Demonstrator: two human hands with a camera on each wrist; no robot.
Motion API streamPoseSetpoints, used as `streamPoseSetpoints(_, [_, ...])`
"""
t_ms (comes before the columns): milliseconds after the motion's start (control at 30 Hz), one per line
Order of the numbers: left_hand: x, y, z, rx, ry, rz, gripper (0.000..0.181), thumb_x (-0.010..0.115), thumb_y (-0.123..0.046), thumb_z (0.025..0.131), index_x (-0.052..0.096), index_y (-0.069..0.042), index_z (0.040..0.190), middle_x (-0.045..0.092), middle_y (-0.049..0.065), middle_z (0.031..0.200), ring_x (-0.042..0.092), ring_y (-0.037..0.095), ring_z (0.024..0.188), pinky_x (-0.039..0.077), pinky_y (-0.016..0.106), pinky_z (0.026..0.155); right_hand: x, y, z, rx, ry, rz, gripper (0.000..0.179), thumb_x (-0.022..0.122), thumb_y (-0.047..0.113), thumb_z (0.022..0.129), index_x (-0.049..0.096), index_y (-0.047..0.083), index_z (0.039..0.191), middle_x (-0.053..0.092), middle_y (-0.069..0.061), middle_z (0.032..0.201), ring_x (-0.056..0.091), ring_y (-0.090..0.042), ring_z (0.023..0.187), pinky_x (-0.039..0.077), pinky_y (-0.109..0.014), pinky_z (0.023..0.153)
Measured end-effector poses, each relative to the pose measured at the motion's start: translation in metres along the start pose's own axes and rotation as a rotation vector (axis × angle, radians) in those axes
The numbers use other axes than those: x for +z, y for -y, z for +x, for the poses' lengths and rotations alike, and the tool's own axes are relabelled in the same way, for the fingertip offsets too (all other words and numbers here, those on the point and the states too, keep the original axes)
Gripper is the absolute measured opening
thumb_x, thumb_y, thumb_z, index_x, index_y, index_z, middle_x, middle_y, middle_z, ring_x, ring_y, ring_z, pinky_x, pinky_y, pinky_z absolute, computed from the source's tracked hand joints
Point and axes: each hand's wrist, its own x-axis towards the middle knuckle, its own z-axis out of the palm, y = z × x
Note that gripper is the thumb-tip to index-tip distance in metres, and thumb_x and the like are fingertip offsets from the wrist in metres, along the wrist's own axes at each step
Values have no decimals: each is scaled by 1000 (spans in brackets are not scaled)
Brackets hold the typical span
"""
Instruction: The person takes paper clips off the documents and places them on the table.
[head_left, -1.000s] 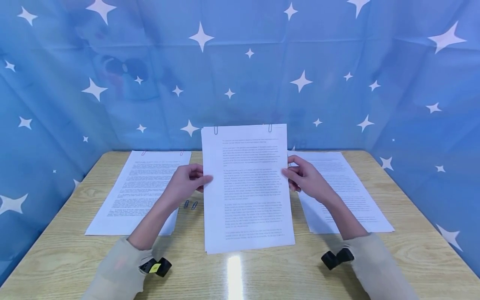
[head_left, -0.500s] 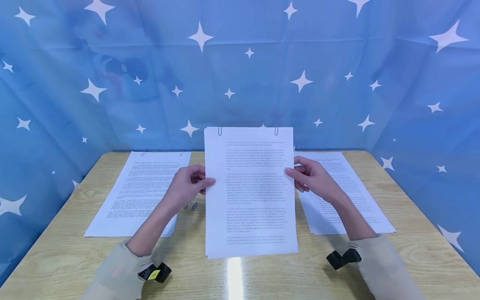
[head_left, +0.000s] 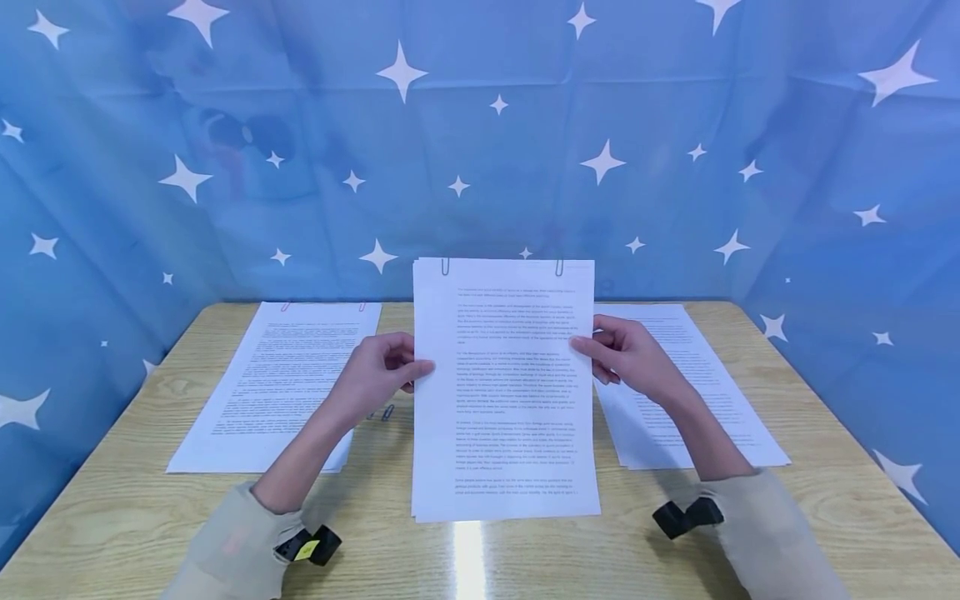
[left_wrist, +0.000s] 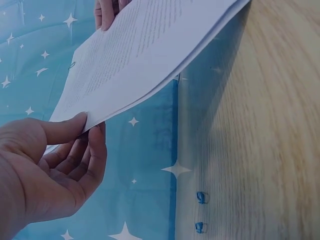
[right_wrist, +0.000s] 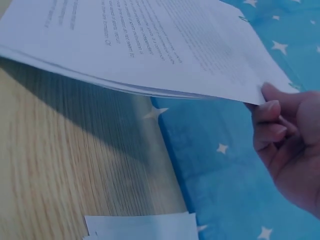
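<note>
A stack of printed paper sheets (head_left: 510, 392) is held up off the table, its printed side facing the head camera. Two paper clips, a left one (head_left: 446, 267) and a right one (head_left: 558, 267), sit on its top edge. My left hand (head_left: 378, 371) pinches the left edge, thumb (left_wrist: 70, 127) on the front and fingers curled behind. At the opposite edge my right hand (head_left: 633, 358) pinches in the same way, as the right wrist view shows with the thumb (right_wrist: 280, 95) over the sheets. Seen from the side, several layers of paper show along the edge.
On the wooden table (head_left: 375, 533), a printed stack with pink clips (head_left: 285, 383) lies left and another printed stack (head_left: 697, 392) lies right. Loose blue paper clips (left_wrist: 200, 197) lie beside the left stack. Behind the table hangs a blue star-patterned curtain (head_left: 480, 142).
Both hands have shifted the held stack slightly right and down, bringing it a little closer to the camera. Both grips stay on the edges.
</note>
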Motion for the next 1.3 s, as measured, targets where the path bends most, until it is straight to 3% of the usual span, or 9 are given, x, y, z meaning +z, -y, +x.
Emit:
streamPoseSetpoints(300, [-3, 1, 1, 37, -2, 37, 15, 71, -12, 96, 65, 0, 100, 69, 11, 86, 67, 30, 78, 57, 45, 75, 3, 2, -1, 1, -57, -57, 19, 60, 17, 104, 65, 1, 113, 47, -12, 57, 39, -31, 45, 30, -34, 40])
streamPoseSetpoints(533, [-12, -10, 4, 108, -95, 19, 30, 71, -18, 97, 65, 2, 119, 69, 14, 99, 67, 29, 86, 56, 29, 74, 4, 3, 0, -26, -69, -44, 20, 59, 14, 104, 64, -1, 117, 49, -13, 58, 41, -34, 46, 32, -33, 40])
streamPoseSetpoints(733, [-16, -22, 7, 164, -203, 27, 31, 71, -17, 96, 66, 1, 121, 69, 14, 103, 66, 23, 92, 52, 24, 80, 4, 2, 0, -35, -59, -36, 20, 59, 14, 104, 64, 0, 118, 49, -13, 59, 40, -35, 47, 32, -33, 40])
streamPoseSetpoints(933, [-16, -33, 13, 218, -276, 0, 33, 71, -15, 96, 64, 2, 124, 68, 13, 108, 64, 21, 98, 51, 22, 85, 4, 0, -1, -50, -41, -30, 21, 58, 11, 104, 64, -1, 120, 51, -12, 60, 41, -29, 45, 32, -32, 39])
streamPoseSetpoints(1067, [-15, -40, 16, 281, -309, -15, 33, 71, -14, 97, 65, 0, 126, 64, 12, 104, 62, 19, 95, 51, 21, 85, 4, 1, -1, -63, -36, -37, 19, 59, 10, 103, 64, -1, 118, 52, -11, 60, 41, -23, 44, 32, -32, 39])
streamPoseSetpoints(1300, [-11, -51, 19, 362, -321, -27, 23, 68, -13, 99, 70, -1, 118, 69, 9, 110, 62, 16, 93, 51, 23, 82, 5, 2, -1, -70, -33, -81, 15, 60, 11, 103, 66, 2, 113, 49, -9, 57, 40, -34, 45, 30, -31, 38])
